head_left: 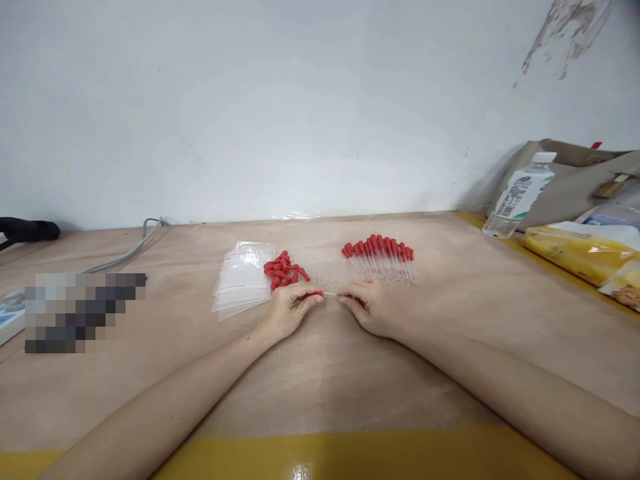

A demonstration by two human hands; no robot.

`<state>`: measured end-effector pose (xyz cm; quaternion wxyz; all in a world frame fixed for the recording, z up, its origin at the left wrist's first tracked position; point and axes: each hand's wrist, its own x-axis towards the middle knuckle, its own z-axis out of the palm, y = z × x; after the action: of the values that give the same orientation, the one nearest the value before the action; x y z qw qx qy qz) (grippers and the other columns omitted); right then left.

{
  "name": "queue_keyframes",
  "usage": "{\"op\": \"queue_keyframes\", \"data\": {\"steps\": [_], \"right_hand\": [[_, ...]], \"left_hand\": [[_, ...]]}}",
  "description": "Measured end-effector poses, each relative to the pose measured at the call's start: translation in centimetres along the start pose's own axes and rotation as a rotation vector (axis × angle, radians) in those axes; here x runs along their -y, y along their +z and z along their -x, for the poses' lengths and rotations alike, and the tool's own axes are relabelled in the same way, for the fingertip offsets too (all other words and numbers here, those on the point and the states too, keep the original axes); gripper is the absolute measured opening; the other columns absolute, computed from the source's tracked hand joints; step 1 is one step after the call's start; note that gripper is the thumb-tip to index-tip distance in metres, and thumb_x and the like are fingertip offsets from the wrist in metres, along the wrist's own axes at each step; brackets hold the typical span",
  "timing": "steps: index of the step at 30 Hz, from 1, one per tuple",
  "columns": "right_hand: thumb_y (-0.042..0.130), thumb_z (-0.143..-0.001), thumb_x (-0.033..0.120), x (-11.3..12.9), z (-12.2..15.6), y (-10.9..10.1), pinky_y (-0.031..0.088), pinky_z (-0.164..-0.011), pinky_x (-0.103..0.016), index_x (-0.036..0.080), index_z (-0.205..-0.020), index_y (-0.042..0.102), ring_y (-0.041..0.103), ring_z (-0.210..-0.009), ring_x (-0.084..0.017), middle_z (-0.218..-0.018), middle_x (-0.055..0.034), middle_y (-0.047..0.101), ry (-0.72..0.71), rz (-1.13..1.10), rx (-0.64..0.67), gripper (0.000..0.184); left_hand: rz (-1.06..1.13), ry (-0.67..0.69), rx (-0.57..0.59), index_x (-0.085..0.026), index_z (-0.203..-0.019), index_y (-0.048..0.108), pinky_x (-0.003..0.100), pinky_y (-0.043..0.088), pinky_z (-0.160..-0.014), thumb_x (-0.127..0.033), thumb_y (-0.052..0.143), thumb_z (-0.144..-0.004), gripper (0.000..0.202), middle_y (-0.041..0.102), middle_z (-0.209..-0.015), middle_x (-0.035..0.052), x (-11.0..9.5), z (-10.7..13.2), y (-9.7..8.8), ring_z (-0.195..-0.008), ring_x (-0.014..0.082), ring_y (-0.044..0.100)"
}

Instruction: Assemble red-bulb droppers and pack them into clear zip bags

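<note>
My left hand (291,309) is closed on a red rubber bulb (316,293), pinched between thumb and fingers. My right hand (370,305) pinches a thin clear glass tube (330,294), whose other end meets the bulb between my hands. Just behind my left hand lies a pile of loose red rubber bulbs (283,267). Several bare clear tubes (323,267) lie in a row beyond my fingertips. Behind my right hand, droppers (380,252) with red bulbs fitted on clear tubes are fanned out side by side.
Clear zip bags (244,273) lie stacked left of the bulbs. A grey cable (125,255), a power strip (11,323) and a blurred-out dark object (85,317) are on the left. At right stand a water bottle (520,197), a grey bag (575,173) and a yellow package (575,253).
</note>
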<state>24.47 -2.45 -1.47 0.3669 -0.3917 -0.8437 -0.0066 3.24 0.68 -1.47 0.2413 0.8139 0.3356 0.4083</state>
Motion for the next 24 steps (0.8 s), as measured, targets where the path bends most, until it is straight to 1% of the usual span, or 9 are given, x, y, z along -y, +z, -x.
{"op": "queue_keyframes", "data": {"steps": [4,7,9,12,16,19,21,24], "right_hand": [[0.043,-0.091,0.026,-0.6,-0.2,-0.3,0.037,-0.077,-0.031,0.025,-0.094,0.064,0.056,-0.07,-0.012,-0.081,0.0008,0.066,-0.001,-0.047,0.07,0.021],[0.044,-0.091,0.024,-1.0,-0.3,-0.5,0.034,-0.077,-0.032,0.026,-0.097,0.064,0.056,-0.069,-0.012,-0.079,0.0012,0.066,-0.028,-0.06,0.115,0.021],[0.045,-0.09,0.024,-1.2,-0.4,-0.7,0.033,-0.076,-0.032,0.026,-0.097,0.065,0.055,-0.068,-0.012,-0.079,0.0009,0.066,-0.053,-0.008,0.132,0.021],[0.045,-0.089,0.022,-1.1,-0.4,-1.0,0.032,-0.074,-0.033,0.026,-0.095,0.065,0.053,-0.065,-0.012,-0.081,-0.0001,0.066,-0.116,0.145,0.125,0.021],[0.044,-0.084,0.012,-0.4,-0.1,-0.9,0.029,-0.071,-0.034,0.023,-0.093,0.065,0.052,-0.061,-0.012,-0.076,-0.001,0.065,-0.21,0.328,0.007,0.025],[0.041,-0.082,0.007,-0.1,0.1,-0.4,0.028,-0.069,-0.034,0.02,-0.092,0.064,0.052,-0.061,-0.013,-0.071,-0.0015,0.063,-0.248,0.369,-0.082,0.028],[0.039,-0.085,0.009,-0.2,0.1,0.0,0.03,-0.069,-0.034,0.019,-0.093,0.062,0.053,-0.063,-0.013,-0.073,-0.0023,0.063,-0.246,0.341,-0.087,0.027],[0.038,-0.091,0.018,-0.8,0.1,0.2,0.035,-0.071,-0.032,0.019,-0.095,0.059,0.053,-0.068,-0.015,-0.079,-0.0036,0.064,-0.202,0.237,-0.075,0.021]], "left_hand": [[-0.035,0.024,0.047,-0.017,-0.085,0.071,0.025,0.049,-0.064,-0.03,0.057,-0.082,0.018,0.07,-0.078,0.0044,-0.6,0.0,-0.2,-0.071,0.0161,0.064],[-0.058,0.021,0.098,-0.018,-0.083,0.071,0.024,0.048,-0.061,-0.028,0.058,-0.082,0.016,0.071,-0.076,0.0031,-1.0,0.1,-0.3,-0.068,0.0154,0.063],[-0.061,0.007,0.132,-0.019,-0.084,0.071,0.024,0.047,-0.06,-0.027,0.058,-0.082,0.016,0.071,-0.076,0.0024,-1.0,0.1,-0.3,-0.067,0.0153,0.064],[-0.077,-0.004,0.151,-0.021,-0.085,0.072,0.024,0.047,-0.06,-0.028,0.057,-0.082,0.016,0.072,-0.077,0.0019,-0.7,0.2,-0.2,-0.066,0.0155,0.064],[-0.122,-0.014,0.117,-0.02,-0.085,0.072,0.024,0.047,-0.056,-0.033,0.06,-0.08,0.018,0.072,-0.075,0.0022,-0.2,0.3,0.0,-0.062,0.0151,0.062],[-0.111,-0.01,0.053,-0.02,-0.086,0.072,0.024,0.048,-0.057,-0.034,0.063,-0.078,0.018,0.072,-0.075,0.0022,0.0,0.2,0.0,-0.063,0.0149,0.063],[-0.09,0.012,0.029,-0.021,-0.088,0.072,0.025,0.05,-0.061,-0.034,0.065,-0.076,0.019,0.072,-0.079,0.0027,0.0,0.0,-0.2,-0.068,0.0159,0.065],[-0.092,0.079,-0.01,-0.02,-0.093,0.07,0.027,0.053,-0.068,-0.033,0.067,-0.074,0.022,0.072,-0.086,0.0044,-0.1,-0.3,-0.5,-0.076,0.0175,0.066]]}}
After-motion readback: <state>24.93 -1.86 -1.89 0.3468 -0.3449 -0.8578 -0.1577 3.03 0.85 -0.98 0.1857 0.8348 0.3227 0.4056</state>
